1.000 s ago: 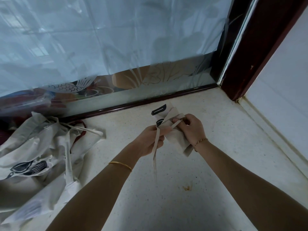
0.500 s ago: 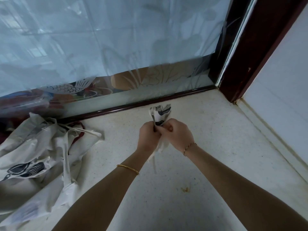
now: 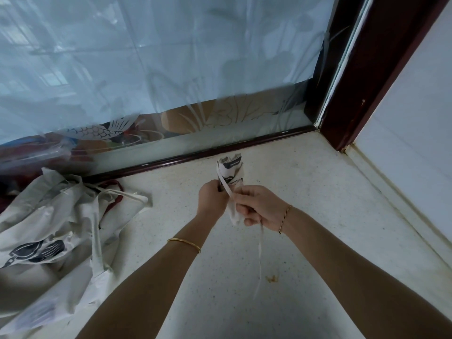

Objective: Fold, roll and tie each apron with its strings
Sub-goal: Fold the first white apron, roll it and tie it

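Observation:
A rolled cream apron (image 3: 231,168) with dark print stands upright in the air above the speckled counter, its top end poking out above both fists. My left hand (image 3: 211,198) grips the roll's left side. My right hand (image 3: 259,206) grips the lower end of the roll and pinches a flat cream string (image 3: 226,187) that crosses the roll diagonally. The string's loose tail (image 3: 259,260) hangs down below my right hand.
A heap of loose cream aprons (image 3: 56,228) with dark prints and strings lies at the left of the counter (image 3: 318,204). A frosted glass pane with a dark red frame runs along the back. A white wall and raised edge close the right side. A small orange stain (image 3: 272,278) marks the counter.
The roll went from tilted to upright. My right hand has pulled the string across the roll and drawn back to the right and down, so the tail now hangs under it.

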Available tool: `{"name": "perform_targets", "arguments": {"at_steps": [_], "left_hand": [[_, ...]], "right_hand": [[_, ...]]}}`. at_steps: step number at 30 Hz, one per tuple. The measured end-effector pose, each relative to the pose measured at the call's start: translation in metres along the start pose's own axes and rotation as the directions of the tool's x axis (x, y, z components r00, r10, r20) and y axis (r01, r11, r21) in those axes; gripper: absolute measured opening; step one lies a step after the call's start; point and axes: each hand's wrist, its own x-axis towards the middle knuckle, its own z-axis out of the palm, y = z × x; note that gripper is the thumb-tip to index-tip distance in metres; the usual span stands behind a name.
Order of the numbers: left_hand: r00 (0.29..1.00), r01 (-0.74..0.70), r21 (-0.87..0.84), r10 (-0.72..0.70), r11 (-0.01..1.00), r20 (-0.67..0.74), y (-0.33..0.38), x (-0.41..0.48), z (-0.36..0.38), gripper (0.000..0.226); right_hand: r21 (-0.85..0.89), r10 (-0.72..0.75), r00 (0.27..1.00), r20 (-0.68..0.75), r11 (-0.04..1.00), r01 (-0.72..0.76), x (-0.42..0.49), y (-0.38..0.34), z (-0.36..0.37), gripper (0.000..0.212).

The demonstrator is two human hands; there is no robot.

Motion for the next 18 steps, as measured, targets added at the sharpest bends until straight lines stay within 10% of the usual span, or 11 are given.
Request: {"name": "perform_targets", "arguments": {"at_steps": [9,18], "left_hand": [[0.963,0.177,-0.403,-0.075,0.898,0.257,0.006,0.001,-0.017,0.015],[0.928,0.246,-0.454,-0.072,0.856,0.366,0.010,0.006,-0.033,0.019]], "right_hand": [[-0.051,0.133,0.991,0.012,0.990,-0.133,-0.002,0.011,-0.020,0.020],[0.151,0.094,0.996,0.010,0.984,-0.095,0.001,0.007,-0.033,0.018]]}}
